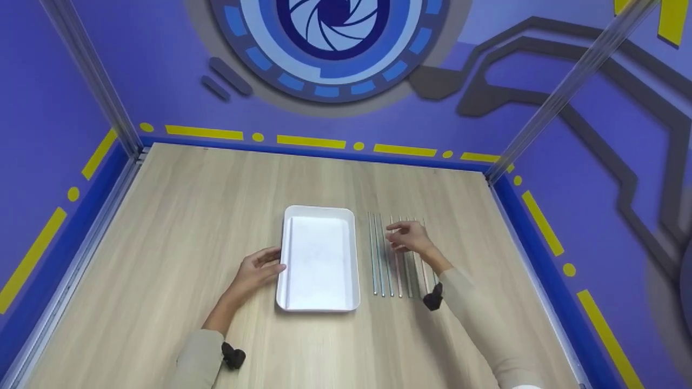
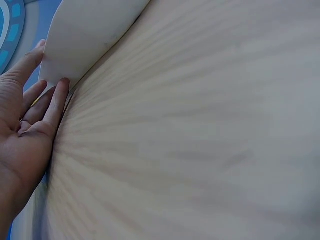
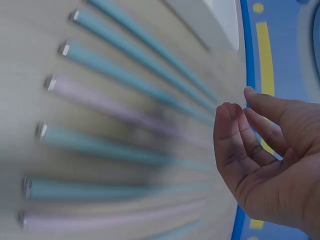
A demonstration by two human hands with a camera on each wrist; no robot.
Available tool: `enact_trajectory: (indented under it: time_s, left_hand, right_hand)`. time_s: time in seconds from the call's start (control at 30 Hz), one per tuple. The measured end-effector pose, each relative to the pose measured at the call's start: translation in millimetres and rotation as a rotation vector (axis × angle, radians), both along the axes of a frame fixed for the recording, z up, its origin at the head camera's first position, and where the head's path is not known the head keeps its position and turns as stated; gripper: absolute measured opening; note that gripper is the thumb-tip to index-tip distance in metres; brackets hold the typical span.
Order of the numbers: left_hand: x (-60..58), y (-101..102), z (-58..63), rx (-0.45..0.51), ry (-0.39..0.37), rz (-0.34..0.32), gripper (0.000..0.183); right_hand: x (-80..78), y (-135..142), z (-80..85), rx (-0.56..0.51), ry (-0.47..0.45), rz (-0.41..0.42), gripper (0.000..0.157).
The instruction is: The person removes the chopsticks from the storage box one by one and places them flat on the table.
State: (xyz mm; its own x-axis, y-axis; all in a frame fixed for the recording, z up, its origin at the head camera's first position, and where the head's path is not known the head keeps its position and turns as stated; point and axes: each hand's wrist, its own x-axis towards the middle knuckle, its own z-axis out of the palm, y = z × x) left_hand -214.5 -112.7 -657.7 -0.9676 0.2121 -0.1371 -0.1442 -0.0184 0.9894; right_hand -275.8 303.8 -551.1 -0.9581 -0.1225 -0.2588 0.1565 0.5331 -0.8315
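A white rectangular tray (image 1: 319, 310) lies on the table. My left hand (image 1: 261, 268) rests against its left side, thumb at the rim; in the left wrist view, the fingers of my left hand (image 2: 35, 115) touch the outer wall of the tray (image 2: 92, 35). Right of the tray, thin rods (image 1: 383, 265) lie side by side, teal and pale pink with silvery ends in the right wrist view. Above them hovers my right hand (image 1: 409, 236), fingers loosely bent and holding nothing. It hides part of several rods. A thin line runs along the tray's left inside; I cannot tell whether it is a rod.
The wooden table (image 1: 216, 189) is bounded by blue walls (image 1: 162, 97) with yellow marks at the back and sides. Metal posts (image 1: 94, 81) stand at the back corners. A small black device (image 1: 233, 356) sits on each wrist.
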Motion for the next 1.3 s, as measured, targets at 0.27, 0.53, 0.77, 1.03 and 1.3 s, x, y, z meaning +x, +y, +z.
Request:
enact_trajectory:
  time_s: [0.27, 0.53, 0.77, 1.03, 1.3]
  left_hand:
    - [-0.5, -2, -1.6, 0.045, 0.008, -0.009, 0.06]
    - [-2.3, -2, -2.2, 0.056, 0.016, -0.005, 0.06]
    - [-3.0, 0, -3.1, 0.084, 0.005, -0.017, 0.062]
    - [-4.7, -2, -0.2, 0.105, -0.014, -0.014, 0.063]
    - [-2.7, -2, -0.8, 0.116, -0.025, -0.033, 0.062]
  right_hand:
    - [-4.5, -80, 2.8, -0.055, -0.011, 0.181, 0.035]
    - [-5.4, -150, -15.7, -0.038, -0.122, 0.304, 0.034]
    - [-0.6, -187, -40.9, -0.011, -0.135, 0.248, 0.033]
    - [2.4, -211, -51.9, -0.012, -0.04, 0.253, 0.04]
    - [7.7, -220, -60.0, 0.031, 0.055, 0.289, 0.04]
